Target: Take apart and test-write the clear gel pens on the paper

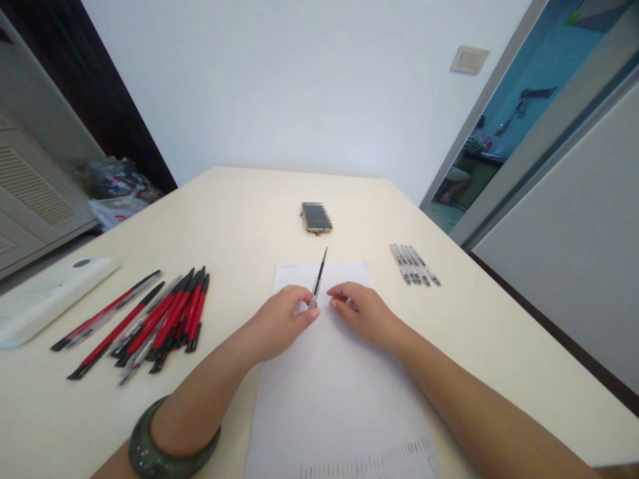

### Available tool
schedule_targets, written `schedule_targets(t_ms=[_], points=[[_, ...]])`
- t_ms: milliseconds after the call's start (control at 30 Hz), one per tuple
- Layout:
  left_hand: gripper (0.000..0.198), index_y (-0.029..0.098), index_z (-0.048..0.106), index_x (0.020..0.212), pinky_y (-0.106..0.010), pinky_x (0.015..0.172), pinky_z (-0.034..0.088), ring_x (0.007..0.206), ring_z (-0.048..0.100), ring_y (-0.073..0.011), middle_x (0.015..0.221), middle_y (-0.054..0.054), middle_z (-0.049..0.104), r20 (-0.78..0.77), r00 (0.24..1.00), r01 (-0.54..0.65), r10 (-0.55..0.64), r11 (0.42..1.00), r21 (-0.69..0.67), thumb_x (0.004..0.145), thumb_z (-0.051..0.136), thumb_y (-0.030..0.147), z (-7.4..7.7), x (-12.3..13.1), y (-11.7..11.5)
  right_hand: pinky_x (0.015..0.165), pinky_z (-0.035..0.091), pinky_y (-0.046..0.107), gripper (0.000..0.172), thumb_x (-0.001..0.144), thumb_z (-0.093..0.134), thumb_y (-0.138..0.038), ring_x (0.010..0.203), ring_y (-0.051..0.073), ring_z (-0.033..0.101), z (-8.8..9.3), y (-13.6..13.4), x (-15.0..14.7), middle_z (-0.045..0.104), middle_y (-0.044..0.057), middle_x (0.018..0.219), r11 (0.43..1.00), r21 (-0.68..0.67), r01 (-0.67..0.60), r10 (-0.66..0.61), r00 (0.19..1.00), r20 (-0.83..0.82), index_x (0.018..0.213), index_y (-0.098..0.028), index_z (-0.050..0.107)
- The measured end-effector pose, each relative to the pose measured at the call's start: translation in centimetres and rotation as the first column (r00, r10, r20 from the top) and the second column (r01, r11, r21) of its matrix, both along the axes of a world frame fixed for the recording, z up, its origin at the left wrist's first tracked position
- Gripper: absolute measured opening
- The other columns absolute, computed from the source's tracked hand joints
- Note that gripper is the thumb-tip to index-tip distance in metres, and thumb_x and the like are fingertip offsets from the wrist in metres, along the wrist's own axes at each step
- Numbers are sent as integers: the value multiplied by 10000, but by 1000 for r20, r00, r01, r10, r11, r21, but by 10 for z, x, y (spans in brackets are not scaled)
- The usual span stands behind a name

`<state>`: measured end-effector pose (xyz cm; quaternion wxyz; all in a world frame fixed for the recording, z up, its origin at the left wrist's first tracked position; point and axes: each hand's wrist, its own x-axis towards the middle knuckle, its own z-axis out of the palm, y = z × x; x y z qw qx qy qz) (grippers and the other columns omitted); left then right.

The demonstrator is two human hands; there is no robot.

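My left hand [284, 319] is closed, pinching a clear pen [314, 293] between thumb and fingers. The pen is tilted up, with a dark ink refill and a metal tip at its upper end; its lower part is hidden by the fingers. My right hand [367, 316] is just to the right of it, fingers curved and thumb slightly apart, not touching the pen. A pale patch shows in the gap between them, too small to identify. Both hands are over a white sheet of paper [339, 392] with rows of short pen strokes near its bottom edge.
On the left lies a pile of red, black and clear pens [172, 313], beside a white device [54, 299]. Several clear pens [413, 265] form a row on the right. A dark rectangular object [317, 217] sits at the back. A person [464, 159] shows through the doorway.
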<state>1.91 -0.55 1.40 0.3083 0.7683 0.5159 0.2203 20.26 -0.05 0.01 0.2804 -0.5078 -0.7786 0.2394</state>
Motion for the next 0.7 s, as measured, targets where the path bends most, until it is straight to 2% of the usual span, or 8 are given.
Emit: schedule_targets(t_ms=[200,333,433,700], points=[[174,203,515,753,-300,780,397,941,479,-194,1028,-36,516,105,994,-30,35,998,-48,729,435,355,3,10,-7,636,360,245,221,767,445,-280,707,128,503,-7,8,-7,586,42,796,998,34,47,-50,994,95,900,-177,588],[131,194,499,727,-298,805,379,935,471,-181,968,-29,524,147,989,-23,29,999,-40,730,435,309,6,14,-8,591,318,230,159,718,498,-266,661,121,461,-7,9,-18,550,27,732,994,80,74,-88,976,197,811,-172,587],[132,183,497,717,-290,766,395,884,482,-175,941,-35,521,161,987,-20,27,999,-48,730,437,300,5,14,-8,569,289,231,150,667,553,-273,633,120,436,-6,9,-25,531,20,714,991,100,90,-116,952,285,776,-174,583],[156,184,508,793,-301,747,412,860,491,-168,964,-48,507,196,979,-50,55,998,-31,748,435,314,-1,10,-6,558,303,236,122,706,501,-256,637,130,475,1,2,-21,554,48,749,993,44,114,-122,936,330,745,-172,579]])
